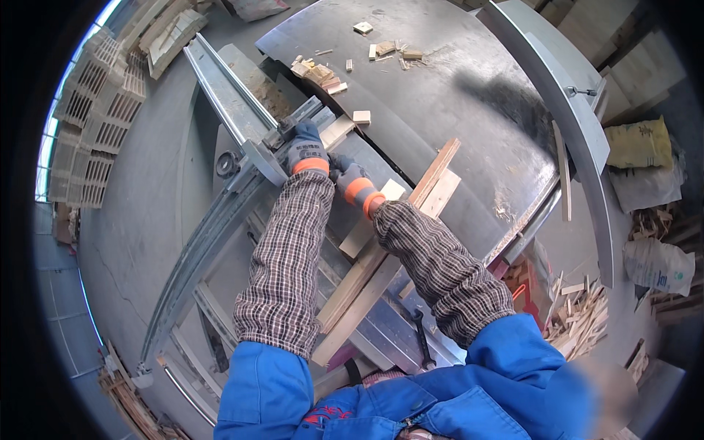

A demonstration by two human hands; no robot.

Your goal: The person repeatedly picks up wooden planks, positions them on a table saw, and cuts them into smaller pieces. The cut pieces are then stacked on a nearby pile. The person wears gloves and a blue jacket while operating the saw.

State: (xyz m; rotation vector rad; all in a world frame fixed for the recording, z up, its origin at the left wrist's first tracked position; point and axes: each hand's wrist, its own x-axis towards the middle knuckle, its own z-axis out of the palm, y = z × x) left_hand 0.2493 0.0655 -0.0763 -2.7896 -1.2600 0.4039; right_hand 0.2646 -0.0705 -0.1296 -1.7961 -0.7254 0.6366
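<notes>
Both my hands wear grey gloves with orange cuffs, close together at the sliding-carriage side of a large metal saw table [455,95]. My left hand [308,152] is closed against a metal fence assembly [265,158], near the end of a pale wood piece [337,133]; what its fingers grip is hidden. Just right of it and a little nearer, my right hand [352,178] has its fingers curled in toward the left one; their contents are hidden. Long wooden strips [434,180] run diagonally under my right forearm. A short board [359,233] lies between my forearms.
Wood offcuts [319,73] and a small block [361,116] lie on the tabletop. A long curved-looking metal fence [568,125] stands at right. An open-end wrench [424,341] is close to my body. Scrap sticks [583,315] are heaped at right, sacks [639,143] beyond.
</notes>
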